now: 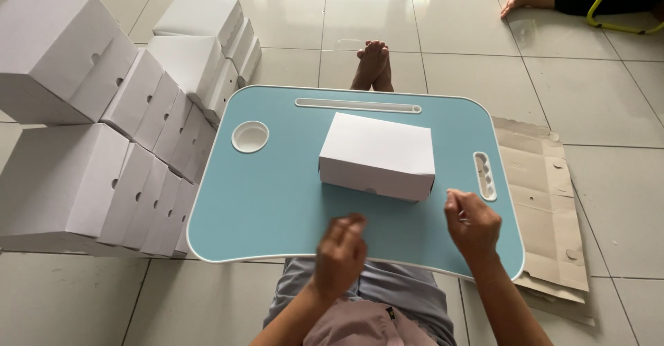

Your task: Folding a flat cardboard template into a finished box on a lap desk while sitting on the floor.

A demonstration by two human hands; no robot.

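Left hand [340, 253] loosely curled, empty | right hand [472, 225] grip pinched, empty | white box [377, 156] closed on blue lap table [277, 194]

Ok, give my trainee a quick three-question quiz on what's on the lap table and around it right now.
1. True or false: the white box on the blue lap table is closed.
2. On which side of the lap table do the stacked white boxes sit: A) the person's left, B) the person's right?
3. Is the left hand or the right hand touching the white box?

Key
1. True.
2. A; flattened cardboard lies on the right.
3. Neither; both hover over the near edge, apart from the box.
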